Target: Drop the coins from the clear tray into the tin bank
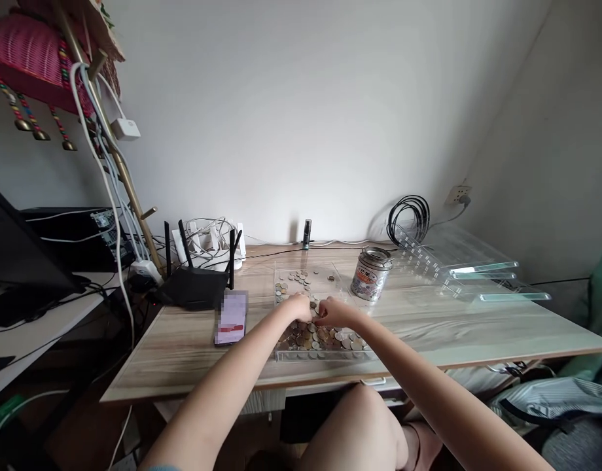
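1. The left hand [298, 307] and right hand [333, 313] meet over the middle of the clear tray [322, 357] on the desk [428, 324]. Their fingers curl down into the coins [325, 340]; I cannot tell whether they grip one.
2. The coins are small, flat metal discs, hard and probably slippery; each is best pinched by its rim.
3. A round tin [371, 275] stands right of the tray and a phone [231, 318] lies to its left.

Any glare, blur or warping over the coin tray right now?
Head view: soft, even light, no glare on the clear tray; wide-lens warping bends the table edge; the phone screen is blurred out; coins are small but distinct; left hand and right hand look sharp.
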`<move>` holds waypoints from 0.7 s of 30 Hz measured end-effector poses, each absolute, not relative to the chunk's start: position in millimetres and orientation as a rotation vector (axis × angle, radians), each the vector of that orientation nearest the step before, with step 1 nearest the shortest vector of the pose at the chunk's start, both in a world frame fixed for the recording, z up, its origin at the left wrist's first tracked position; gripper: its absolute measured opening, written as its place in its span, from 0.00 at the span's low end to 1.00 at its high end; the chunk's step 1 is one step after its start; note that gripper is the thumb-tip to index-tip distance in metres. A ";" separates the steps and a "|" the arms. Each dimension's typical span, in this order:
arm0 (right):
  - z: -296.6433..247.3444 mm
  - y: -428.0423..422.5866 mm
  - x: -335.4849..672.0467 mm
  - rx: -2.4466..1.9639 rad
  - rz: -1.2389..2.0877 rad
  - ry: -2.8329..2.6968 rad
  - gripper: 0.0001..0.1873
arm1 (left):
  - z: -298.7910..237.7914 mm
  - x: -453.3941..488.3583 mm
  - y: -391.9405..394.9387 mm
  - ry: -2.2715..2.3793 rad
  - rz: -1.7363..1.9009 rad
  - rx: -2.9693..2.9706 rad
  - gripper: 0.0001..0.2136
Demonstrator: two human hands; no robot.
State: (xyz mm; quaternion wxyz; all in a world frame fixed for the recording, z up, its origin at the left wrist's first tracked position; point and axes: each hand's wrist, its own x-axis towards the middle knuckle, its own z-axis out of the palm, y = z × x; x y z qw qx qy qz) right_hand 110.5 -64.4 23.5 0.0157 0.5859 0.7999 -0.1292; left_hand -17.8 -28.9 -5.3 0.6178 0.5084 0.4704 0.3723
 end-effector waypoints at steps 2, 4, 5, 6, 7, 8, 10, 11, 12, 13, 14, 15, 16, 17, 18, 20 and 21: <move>24.4 -68.3 109.1 1.845 -0.415 2.470 0.15 | -4.2 -19.0 -34.5 1.174 0.753 1.292 0.05; 25.8 -70.8 107.2 1.835 -0.470 2.432 0.14 | -2.2 -19.3 -40.0 1.278 0.635 1.428 0.04; 26.4 -72.0 105.9 1.821 -0.509 2.411 0.12 | -0.6 -19.2 -42.6 1.322 0.576 1.488 0.05; 26.9 -73.3 104.4 1.807 -0.544 2.389 0.10 | 1.4 -19.0 -45.2 1.364 0.514 1.547 0.05; 27.1 -74.7 102.8 1.799 -0.570 2.370 0.08 | 3.9 -18.8 -47.6 1.402 0.450 1.604 0.06; 27.2 -76.2 101.3 1.797 -0.582 2.354 0.06 | 6.6 -18.7 -50.1 1.435 0.388 1.658 0.06; 27.6 -78.5 99.7 1.799 -0.588 2.321 0.06 | 12.7 -19.0 -55.0 1.481 0.264 1.754 0.07; 28.2 -79.2 100.2 1.794 -0.594 2.300 0.06 | 15.9 -19.4 -57.5 1.493 0.208 1.797 0.07; 29.3 -79.5 102.0 1.784 -0.605 2.277 0.06 | 19.0 -19.9 -60.2 1.500 0.156 1.837 0.07; 31.0 -79.5 104.9 1.770 -0.616 2.255 0.07 | 22.1 -20.7 -62.8 1.505 0.108 1.873 0.07; 33.2 -79.2 108.9 1.760 -0.618 2.238 0.09 | 25.0 -21.4 -65.6 1.510 0.062 1.903 0.07; 35.5 -78.7 113.6 1.760 -0.603 2.228 0.11 | 27.8 -22.2 -68.5 1.515 0.023 1.930 0.06; 37.6 -78.4 118.6 1.770 -0.575 2.219 0.14 | 30.3 -22.9 -71.5 1.525 -0.010 1.954 0.06; 39.2 -78.3 123.5 1.785 -0.544 2.205 0.17 | 32.7 -23.5 -74.5 1.539 -0.035 1.979 0.06; 40.0 -78.8 127.8 1.800 -0.520 2.182 0.20 | 34.8 -23.9 -77.5 1.556 -0.051 2.005 0.06; 38.6 -81.2 133.7 1.817 -0.521 2.115 0.24 | 38.2 -24.3 -83.5 1.586 -0.074 2.060 0.07; 36.5 -83.0 135.2 1.817 -0.541 2.081 0.24 | 39.3 -24.2 -86.3 1.592 -0.090 2.079 0.08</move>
